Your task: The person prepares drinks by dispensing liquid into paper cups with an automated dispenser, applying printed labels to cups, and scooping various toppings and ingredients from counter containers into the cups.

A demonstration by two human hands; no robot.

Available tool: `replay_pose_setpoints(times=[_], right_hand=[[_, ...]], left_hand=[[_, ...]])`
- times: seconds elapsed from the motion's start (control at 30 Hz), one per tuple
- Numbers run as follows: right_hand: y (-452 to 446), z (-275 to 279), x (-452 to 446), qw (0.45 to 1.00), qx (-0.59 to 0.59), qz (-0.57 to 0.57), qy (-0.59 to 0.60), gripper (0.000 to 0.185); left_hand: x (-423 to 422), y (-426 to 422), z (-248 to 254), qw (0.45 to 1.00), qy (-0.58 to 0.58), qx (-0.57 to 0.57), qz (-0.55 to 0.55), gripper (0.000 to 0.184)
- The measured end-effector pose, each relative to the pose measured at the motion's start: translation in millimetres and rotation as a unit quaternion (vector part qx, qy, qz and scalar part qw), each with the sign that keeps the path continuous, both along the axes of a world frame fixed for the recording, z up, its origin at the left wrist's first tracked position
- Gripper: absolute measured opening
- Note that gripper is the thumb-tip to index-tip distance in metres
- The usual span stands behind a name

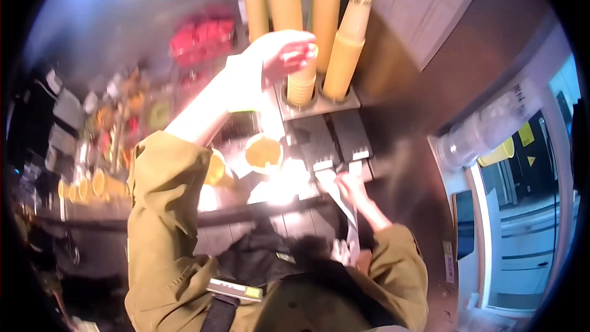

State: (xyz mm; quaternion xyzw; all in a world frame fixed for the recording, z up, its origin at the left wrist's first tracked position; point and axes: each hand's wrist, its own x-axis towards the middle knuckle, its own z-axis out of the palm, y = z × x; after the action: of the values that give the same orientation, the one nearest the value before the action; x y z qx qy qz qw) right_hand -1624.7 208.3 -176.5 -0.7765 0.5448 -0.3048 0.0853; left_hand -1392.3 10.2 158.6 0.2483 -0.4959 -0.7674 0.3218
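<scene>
My left hand (286, 55) reaches forward to a short stack of yellow paper cups (301, 91) in a holder (329, 107). Its fingers are curled round the top of that stack. My right hand (353, 189) is lower right, in front of two dark label printers (312, 142). Its fingers are closed on a white paper label strip (348, 212) that hangs down from the printers toward my body. Between my arms, a yellow cup (264, 152) stands with its mouth up on the brightly lit counter. Another yellow cup (215, 169) is beside my left sleeve, partly hidden.
Taller cup stacks (344, 64) rise behind the holder. A row of yellow cups (104, 184) lines the counter's left edge. Containers of colourful, blurred contents (129, 110) and a red bundle (203, 35) lie farther left. At right are a clear cup stack (488, 126) and a glass-fronted opening (522, 227).
</scene>
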Motion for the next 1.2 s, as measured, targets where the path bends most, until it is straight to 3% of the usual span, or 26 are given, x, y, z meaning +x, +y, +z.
replay_pose_setpoints(times=[0.07, 0.13, 0.2, 0.27, 0.33, 0.4, 0.43, 0.53, 0.6, 0.67, 0.73, 0.77, 0.8, 0.87, 0.97, 1.0, 1.07, 1.1, 1.13, 1.2], right_hand=[[5.3, 51.4, 15.8, 0.997, -0.042, -0.039, -0.053, 0.005], [-7.8, 89.1, 11.8, 0.985, -0.071, -0.096, -0.123, 0.008], [-32.2, 165.5, 16.2, 0.907, -0.111, -0.078, -0.399, 0.009], [-60.0, 220.1, -2.4, 0.853, -0.078, 0.023, -0.515, 0.013], [-79.9, 274.1, 11.8, 0.795, 0.067, 0.071, -0.599, 0.013], [-97.3, 303.5, 44.5, 0.792, 0.112, 0.101, -0.591, 0.015], [-107.4, 313.7, 63.1, 0.801, 0.091, 0.095, -0.584, 0.017], [-145.2, 329.2, 112.2, 0.848, -0.003, 0.046, -0.527, 0.026], [-163.8, 332.3, 133.2, 0.931, -0.113, -0.094, -0.335, 0.036], [-152.3, 346.8, 137.4, 0.941, -0.160, -0.233, -0.187, 0.046], [-140.9, 355.7, 132.3, 0.935, -0.150, -0.315, -0.057, 0.049], [-149.7, 353.9, 122.7, 0.907, -0.201, -0.280, -0.242, 0.047], [-167.0, 352.9, 105.8, 0.886, -0.236, -0.303, -0.258, 0.038], [-217.3, 338.5, 72.0, 0.849, -0.211, -0.129, -0.466, 0.027], [-232.1, 335.4, 54.5, 0.845, -0.158, -0.093, -0.502, 0.021], [-227.3, 335.6, 58.3, 0.818, -0.191, -0.102, -0.534, 0.016], [-203.5, 334.9, 78.9, 0.811, -0.462, -0.196, -0.300, 0.011], [-186.2, 330.9, 82.6, 0.795, -0.511, -0.194, -0.265, 0.011], [-172.2, 326.9, 85.1, 0.775, -0.559, -0.188, -0.228, 0.012], [-158.5, 317.0, 73.9, 0.772, -0.514, -0.226, -0.300, 0.008]], left_hand=[[-12.7, -48.2, 32.0, 0.988, -0.009, -0.150, 0.035, 0.019], [-26.4, -87.2, 43.3, 0.993, 0.004, -0.116, 0.021, 0.018], [-40.5, -115.2, 33.7, 0.993, 0.001, -0.115, -0.007, 0.019], [-68.5, -124.5, 30.5, 0.989, -0.050, -0.111, 0.085, 0.019], [-88.4, -120.0, 30.1, 0.987, -0.035, -0.137, 0.080, 0.019], [-107.2, -121.6, 29.7, 0.976, -0.042, -0.195, 0.090, 0.020], [-117.7, -128.5, 26.5, 0.948, -0.054, -0.285, 0.127, 0.020], [-144.5, -143.4, 26.8, 0.833, -0.093, -0.426, 0.340, 0.020], [-146.9, -146.9, 32.2, 0.833, -0.053, -0.400, 0.378, 0.021], [-137.8, -146.7, 41.3, 0.813, -0.056, -0.386, 0.433, 0.021], [-131.0, -157.8, 39.9, 0.829, -0.021, -0.387, 0.404, 0.020], [-130.0, -162.5, 39.8, 0.831, -0.013, -0.389, 0.397, 0.020], [-130.9, -165.1, 40.9, 0.833, -0.003, -0.393, 0.389, 0.020], [-131.9, -158.5, 36.8, 0.837, -0.005, -0.406, 0.367, 0.021], [-143.6, -156.0, 39.2, 0.823, -0.016, -0.454, 0.342, 0.021], [-151.1, -159.5, 38.4, 0.816, -0.004, -0.462, 0.347, 0.021], [-167.9, -169.5, 43.0, 0.808, 0.014, -0.479, 0.344, 0.021], [-170.1, -172.7, 50.1, 0.830, 0.000, -0.460, 0.314, 0.023], [-178.6, -185.6, 47.9, 0.798, -0.065, -0.511, 0.313, 0.025], [-199.0, -204.9, 40.2, 0.636, -0.210, -0.722, 0.177, 0.036]])
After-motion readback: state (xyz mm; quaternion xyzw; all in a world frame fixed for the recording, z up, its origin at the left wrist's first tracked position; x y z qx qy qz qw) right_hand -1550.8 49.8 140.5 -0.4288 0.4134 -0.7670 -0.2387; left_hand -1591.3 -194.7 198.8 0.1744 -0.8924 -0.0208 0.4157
